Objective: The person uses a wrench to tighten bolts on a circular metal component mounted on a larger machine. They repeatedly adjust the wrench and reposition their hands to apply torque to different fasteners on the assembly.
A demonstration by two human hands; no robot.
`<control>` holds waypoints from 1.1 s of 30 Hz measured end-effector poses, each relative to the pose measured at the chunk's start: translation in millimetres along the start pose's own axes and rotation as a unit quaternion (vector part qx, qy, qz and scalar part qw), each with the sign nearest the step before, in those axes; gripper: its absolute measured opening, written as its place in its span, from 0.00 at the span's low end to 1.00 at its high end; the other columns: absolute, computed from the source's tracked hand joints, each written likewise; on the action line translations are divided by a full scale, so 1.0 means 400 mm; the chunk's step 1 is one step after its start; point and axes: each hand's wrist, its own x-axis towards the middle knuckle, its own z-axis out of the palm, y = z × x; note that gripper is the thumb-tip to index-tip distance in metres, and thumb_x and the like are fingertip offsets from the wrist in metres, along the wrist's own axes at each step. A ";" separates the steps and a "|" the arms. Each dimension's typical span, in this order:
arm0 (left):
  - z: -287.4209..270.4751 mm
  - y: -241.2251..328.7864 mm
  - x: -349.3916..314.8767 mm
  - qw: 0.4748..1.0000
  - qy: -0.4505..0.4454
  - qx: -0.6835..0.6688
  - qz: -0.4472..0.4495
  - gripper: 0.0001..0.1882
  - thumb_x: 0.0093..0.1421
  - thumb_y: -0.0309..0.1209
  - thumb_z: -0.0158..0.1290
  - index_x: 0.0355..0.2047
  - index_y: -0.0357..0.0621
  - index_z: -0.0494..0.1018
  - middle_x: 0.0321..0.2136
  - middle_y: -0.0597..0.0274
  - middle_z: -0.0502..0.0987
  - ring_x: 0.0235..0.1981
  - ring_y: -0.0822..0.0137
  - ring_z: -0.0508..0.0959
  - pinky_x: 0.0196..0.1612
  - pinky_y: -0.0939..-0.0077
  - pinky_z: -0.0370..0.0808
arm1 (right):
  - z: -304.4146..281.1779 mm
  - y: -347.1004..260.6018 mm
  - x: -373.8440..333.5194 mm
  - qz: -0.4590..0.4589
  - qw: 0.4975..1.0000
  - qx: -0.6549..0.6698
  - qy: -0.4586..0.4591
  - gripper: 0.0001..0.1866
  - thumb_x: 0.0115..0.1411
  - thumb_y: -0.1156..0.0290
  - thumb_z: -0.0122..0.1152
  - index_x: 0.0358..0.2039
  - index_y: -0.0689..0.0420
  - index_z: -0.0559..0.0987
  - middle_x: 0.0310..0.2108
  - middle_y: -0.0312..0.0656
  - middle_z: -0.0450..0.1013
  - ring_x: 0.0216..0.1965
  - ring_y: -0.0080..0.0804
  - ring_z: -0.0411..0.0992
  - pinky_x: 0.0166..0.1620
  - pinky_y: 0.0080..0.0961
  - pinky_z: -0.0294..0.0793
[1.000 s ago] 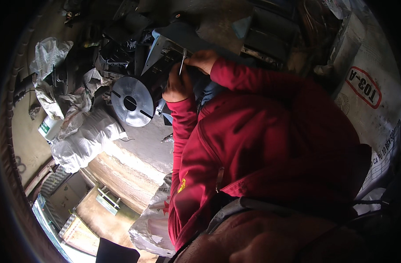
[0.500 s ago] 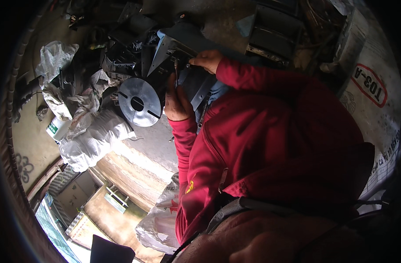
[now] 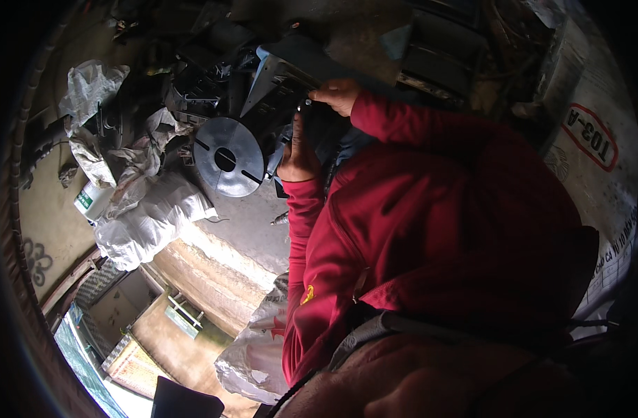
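My right hand (image 3: 338, 95) has its fingers closed at the edge of a dark metal part (image 3: 282, 82), a plate-like piece with a pale triangular face. My left hand (image 3: 299, 161) is just below, its index finger stretched up to a small shiny piece, perhaps a bolt head (image 3: 306, 103); the other fingers are partly hidden. A round steel disc (image 3: 228, 182) with a central hole and slots is to the left of my left hand. Dark shadow hides much of the metal part's underside.
White plastic sacks (image 3: 155, 223) lie at the left, beside a white container with a green label (image 3: 92, 200). Jumbled dark metal parts (image 3: 197, 94) fill the far left. Dark box-like pieces (image 3: 441, 59) sit at the far right. A large printed sack (image 3: 590, 174) stands at the right edge.
A slim metal rod that stood by my left hand no longer shows there. That hand has shifted right, its index finger now extended. My right hand stays at the metal part's edge.
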 end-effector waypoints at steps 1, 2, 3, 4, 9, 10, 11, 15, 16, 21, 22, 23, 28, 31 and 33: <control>0.004 0.002 0.005 0.999 0.027 0.016 0.007 0.32 0.50 0.19 0.49 0.58 0.56 0.69 0.16 0.59 0.68 0.09 0.61 0.65 0.15 0.66 0.62 | -0.009 0.006 0.002 -0.012 1.000 -0.007 -0.010 0.14 0.50 0.61 0.71 0.21 0.56 0.76 0.11 0.28 0.60 0.10 0.15 0.53 0.13 0.20 0.47; 0.001 0.004 0.007 0.999 0.050 -0.013 0.004 0.32 0.50 0.19 0.49 0.58 0.56 0.69 0.16 0.59 0.68 0.09 0.61 0.64 0.15 0.66 0.62 | -0.012 0.007 0.006 -0.024 0.999 -0.014 -0.020 0.15 0.49 0.61 0.72 0.21 0.56 0.76 0.11 0.30 0.62 0.10 0.16 0.54 0.14 0.20 0.49; -0.030 0.038 0.020 0.997 0.067 -0.045 -0.006 0.32 0.50 0.19 0.49 0.58 0.56 0.68 0.15 0.59 0.68 0.09 0.61 0.64 0.14 0.66 0.61 | -0.012 0.012 0.001 -0.002 1.000 -0.011 -0.006 0.14 0.49 0.61 0.72 0.21 0.56 0.76 0.11 0.29 0.61 0.10 0.16 0.53 0.14 0.20 0.48; -0.033 0.044 0.027 0.996 0.078 -0.052 0.004 0.32 0.51 0.20 0.49 0.58 0.56 0.68 0.15 0.59 0.68 0.09 0.61 0.64 0.14 0.66 0.61 | -0.009 0.004 0.006 0.014 1.000 -0.009 0.009 0.14 0.49 0.61 0.72 0.22 0.56 0.76 0.10 0.29 0.61 0.10 0.16 0.53 0.13 0.20 0.48; -0.001 -0.003 -0.002 1.000 0.005 0.019 0.002 0.32 0.52 0.19 0.49 0.59 0.58 0.67 0.16 0.60 0.67 0.09 0.61 0.64 0.13 0.66 0.61 | -0.014 0.016 0.014 0.017 1.000 0.016 -0.014 0.14 0.51 0.62 0.70 0.22 0.55 0.75 0.10 0.27 0.58 0.09 0.14 0.51 0.13 0.20 0.45; -0.010 0.006 -0.003 1.000 0.017 0.016 -0.004 0.32 0.52 0.19 0.49 0.59 0.58 0.67 0.16 0.60 0.67 0.09 0.61 0.64 0.13 0.65 0.61 | -0.007 0.011 0.002 0.009 1.000 -0.001 -0.011 0.13 0.52 0.62 0.69 0.22 0.55 0.75 0.10 0.26 0.57 0.09 0.13 0.49 0.13 0.19 0.43; -0.017 0.015 0.000 0.999 0.029 0.013 -0.011 0.33 0.52 0.19 0.49 0.59 0.58 0.67 0.16 0.60 0.66 0.09 0.61 0.64 0.13 0.65 0.61 | -0.002 0.004 -0.004 0.002 1.000 -0.017 -0.008 0.13 0.53 0.63 0.69 0.23 0.55 0.74 0.10 0.25 0.55 0.08 0.12 0.48 0.13 0.19 0.41; -0.037 0.035 0.008 0.989 0.131 -0.013 0.071 0.31 0.53 0.22 0.51 0.59 0.58 0.67 0.14 0.61 0.65 0.09 0.62 0.62 0.13 0.65 0.59 | 0.004 -0.006 0.001 0.033 0.999 -0.011 0.027 0.14 0.53 0.62 0.69 0.22 0.54 0.73 0.10 0.25 0.55 0.08 0.12 0.48 0.13 0.19 0.41; -0.021 0.025 0.026 0.996 0.007 0.069 0.050 0.32 0.52 0.20 0.51 0.58 0.57 0.68 0.13 0.62 0.63 0.09 0.62 0.62 0.14 0.66 0.59 | 0.000 0.001 0.000 0.022 1.000 -0.008 0.010 0.14 0.53 0.62 0.69 0.22 0.54 0.73 0.10 0.25 0.55 0.08 0.12 0.48 0.13 0.19 0.41; -0.032 0.027 0.025 0.995 0.092 -0.027 0.032 0.33 0.50 0.18 0.51 0.58 0.56 0.68 0.12 0.63 0.61 0.10 0.62 0.63 0.15 0.67 0.61 | -0.005 0.002 0.000 0.009 1.000 0.006 -0.008 0.14 0.53 0.61 0.69 0.23 0.54 0.74 0.10 0.25 0.55 0.09 0.12 0.49 0.13 0.18 0.41; -0.043 0.040 0.032 0.989 0.125 -0.043 0.060 0.33 0.50 0.18 0.51 0.58 0.56 0.68 0.12 0.63 0.61 0.10 0.62 0.63 0.15 0.67 0.61 | -0.006 -0.001 0.003 0.029 1.000 -0.004 0.001 0.14 0.54 0.60 0.68 0.23 0.54 0.74 0.10 0.25 0.55 0.08 0.12 0.49 0.13 0.18 0.41; -0.047 0.046 0.034 0.982 0.159 -0.060 0.087 0.33 0.50 0.18 0.51 0.58 0.56 0.68 0.12 0.63 0.61 0.10 0.62 0.63 0.16 0.68 0.61 | -0.011 0.002 0.007 0.026 1.000 0.004 -0.004 0.14 0.54 0.60 0.68 0.23 0.54 0.74 0.10 0.25 0.55 0.08 0.12 0.49 0.13 0.18 0.42; -0.014 0.005 0.007 0.998 0.015 0.060 0.029 0.32 0.49 0.18 0.52 0.56 0.51 0.70 0.12 0.63 0.64 0.10 0.63 0.64 0.15 0.67 0.63 | -0.019 0.015 0.015 0.027 0.999 0.013 -0.026 0.14 0.54 0.60 0.67 0.23 0.54 0.73 0.10 0.25 0.56 0.08 0.12 0.49 0.12 0.18 0.42; -0.036 0.041 0.021 0.993 0.114 -0.029 0.031 0.33 0.50 0.19 0.53 0.57 0.55 0.69 0.10 0.64 0.62 0.09 0.64 0.62 0.14 0.68 0.60 | -0.014 0.015 0.017 0.012 1.000 0.008 -0.005 0.16 0.54 0.62 0.67 0.20 0.53 0.71 0.10 0.26 0.57 0.08 0.12 0.49 0.12 0.18 0.42; -0.019 0.026 0.017 0.993 0.100 -0.020 0.060 0.33 0.50 0.19 0.53 0.58 0.55 0.68 0.11 0.63 0.63 0.08 0.65 0.62 0.14 0.68 0.61 | -0.015 0.005 0.012 0.024 0.999 0.034 -0.018 0.16 0.54 0.62 0.68 0.20 0.54 0.71 0.10 0.26 0.57 0.08 0.13 0.50 0.12 0.18 0.42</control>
